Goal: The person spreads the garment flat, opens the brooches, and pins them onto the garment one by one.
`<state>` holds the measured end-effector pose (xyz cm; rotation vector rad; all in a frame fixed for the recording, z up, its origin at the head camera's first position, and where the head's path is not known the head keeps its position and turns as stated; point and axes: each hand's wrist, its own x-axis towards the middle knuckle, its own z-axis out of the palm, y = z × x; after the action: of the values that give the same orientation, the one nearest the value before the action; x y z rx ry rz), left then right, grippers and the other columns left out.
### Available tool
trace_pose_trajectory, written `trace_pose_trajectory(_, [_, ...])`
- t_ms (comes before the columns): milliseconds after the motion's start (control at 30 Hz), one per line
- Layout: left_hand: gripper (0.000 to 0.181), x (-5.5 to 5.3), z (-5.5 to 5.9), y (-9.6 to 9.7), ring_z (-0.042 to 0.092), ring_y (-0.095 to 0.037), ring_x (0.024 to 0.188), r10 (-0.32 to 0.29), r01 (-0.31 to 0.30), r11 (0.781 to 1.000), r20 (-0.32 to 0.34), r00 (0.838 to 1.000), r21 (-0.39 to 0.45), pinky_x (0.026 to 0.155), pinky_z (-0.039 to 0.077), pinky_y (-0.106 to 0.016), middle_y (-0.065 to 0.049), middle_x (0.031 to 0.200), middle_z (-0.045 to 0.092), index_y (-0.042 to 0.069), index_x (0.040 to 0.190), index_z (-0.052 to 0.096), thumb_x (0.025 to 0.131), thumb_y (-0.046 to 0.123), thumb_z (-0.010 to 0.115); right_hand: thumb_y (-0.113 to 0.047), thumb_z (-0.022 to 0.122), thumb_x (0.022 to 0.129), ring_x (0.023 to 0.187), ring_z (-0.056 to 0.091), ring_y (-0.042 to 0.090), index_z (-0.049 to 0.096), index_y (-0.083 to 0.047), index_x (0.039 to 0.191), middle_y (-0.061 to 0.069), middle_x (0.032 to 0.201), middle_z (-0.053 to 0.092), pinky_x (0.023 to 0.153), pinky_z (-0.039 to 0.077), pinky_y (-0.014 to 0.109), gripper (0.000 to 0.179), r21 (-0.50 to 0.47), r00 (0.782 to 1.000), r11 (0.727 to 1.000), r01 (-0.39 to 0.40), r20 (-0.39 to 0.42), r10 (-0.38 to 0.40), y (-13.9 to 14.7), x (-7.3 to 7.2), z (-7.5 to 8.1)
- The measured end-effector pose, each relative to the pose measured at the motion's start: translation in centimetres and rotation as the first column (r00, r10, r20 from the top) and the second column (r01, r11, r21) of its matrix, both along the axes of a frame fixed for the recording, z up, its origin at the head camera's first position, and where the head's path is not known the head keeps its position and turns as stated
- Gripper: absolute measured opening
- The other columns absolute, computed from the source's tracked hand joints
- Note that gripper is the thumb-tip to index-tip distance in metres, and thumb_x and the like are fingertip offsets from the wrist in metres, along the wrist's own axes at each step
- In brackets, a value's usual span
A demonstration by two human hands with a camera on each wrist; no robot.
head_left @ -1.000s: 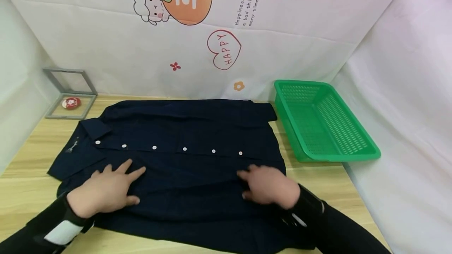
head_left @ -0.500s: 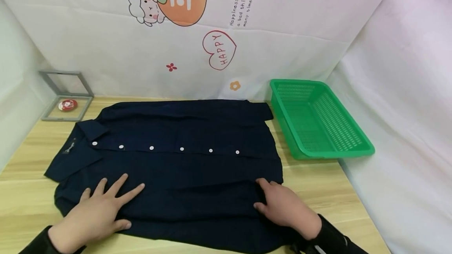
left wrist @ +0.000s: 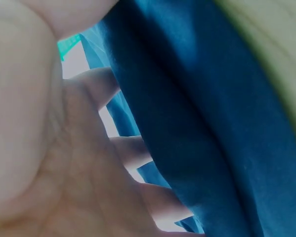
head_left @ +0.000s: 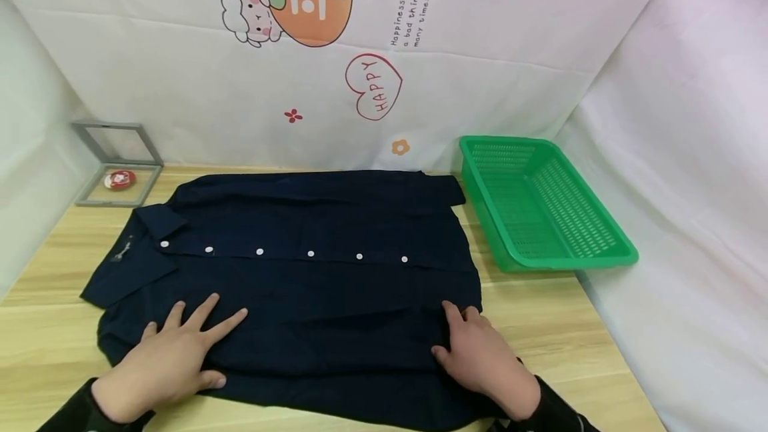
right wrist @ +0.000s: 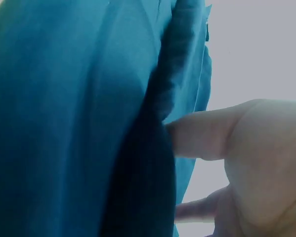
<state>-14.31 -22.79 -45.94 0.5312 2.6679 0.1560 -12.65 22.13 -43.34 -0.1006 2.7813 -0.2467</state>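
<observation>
A dark navy button-up shirt [head_left: 282, 325] lies spread on the table with its collar to the left and a row of white buttons along it. My left hand [head_left: 165, 362] rests on the near side of the shirt below the collar, its fingers spread wide. In the left wrist view its fingertips meet the blue cloth [left wrist: 187, 123]. Near the hem end, my right hand [head_left: 483, 359] touches the shirt with thumb and forefinger apart. From the right wrist, straight fingers [right wrist: 202, 136] press at a fold of the cloth [right wrist: 78, 123]; some fingers are hidden.
A green plastic basket [head_left: 504, 245] stands at the back right, close to the shirt's sleeve end. At the back left is a grey-framed open case [head_left: 108, 203] with a small red-and-white item [head_left: 120, 180] in it. A printed white cloth [head_left: 480, 99] hangs behind the wooden table [head_left: 564, 325].
My right hand has moved rightward and nearer to me along the shirt towards the hem. The left hand has shifted slightly nearer and spread its fingers. The shirt lies much as before.
</observation>
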Motion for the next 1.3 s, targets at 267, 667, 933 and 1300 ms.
trace_pose_trajectory(267, [0.094,0.0,0.0,0.0,0.033,-0.069,0.122,0.012,-0.013,1.0,0.008,1.0,0.013,0.079,0.036,-0.081,-0.029,0.152,0.032,0.029,0.153,0.043,0.072,0.066,0.074,-0.019,0.078,0.088,0.066,0.062,0.019,0.04,0.005,0.144,0.004,0.078,0.062,0.064,0.053,0.042,0.072,-0.065,0.999,0.998,-0.004,0.038,0.006,0.4,0.1,-0.4])
trace_pose_trajectory(667, [0.095,0.0,0.1,0.1,0.028,-0.07,0.125,0.042,-0.043,0.999,0.036,0.998,0.015,0.082,0.033,-0.082,-0.028,0.154,0.029,0.028,0.153,0.042,0.072,0.065,0.075,-0.009,0.072,0.09,0.06,0.044,0.011,0.058,-0.019,0.081,-0.007,0.07,0.047,0.057,0.041,0.031,0.019,-0.105,0.996,0.992,-0.074,-0.055,0.069,1.3,2.0,0.9])
trace_pose_trajectory(933, [0.092,0.2,0.0,-0.2,0.029,-0.069,0.125,0.03,-0.03,0.999,0.008,1.0,0.032,0.083,0.032,-0.081,-0.027,0.154,0.031,0.028,0.153,0.044,0.074,0.066,0.073,-0.007,0.074,0.088,0.059,0.049,0.011,0.053,-0.016,0.088,-0.005,0.068,0.049,0.056,0.044,0.033,0.022,-0.057,0.995,0.996,-0.074,-0.065,0.07,2.2,2.8,0.2])
trace_pose_trajectory(1300, [0.102,0.5,-1.1,-7.1,0.032,-0.077,0.112,0.109,-0.113,0.993,-0.109,0.988,-0.026,0.078,0.037,-0.079,-0.044,0.14,0.034,0.007,0.147,0.048,0.075,0.078,0.062,-0.031,0.085,0.078,0.079,0.054,0.022,0.061,0.001,0.13,0.012,0.099,0.055,0.073,0.051,0.043,0.066,0.154,0.992,0.98,-0.126,0.027,0.124,3.9,4.4,0.3])
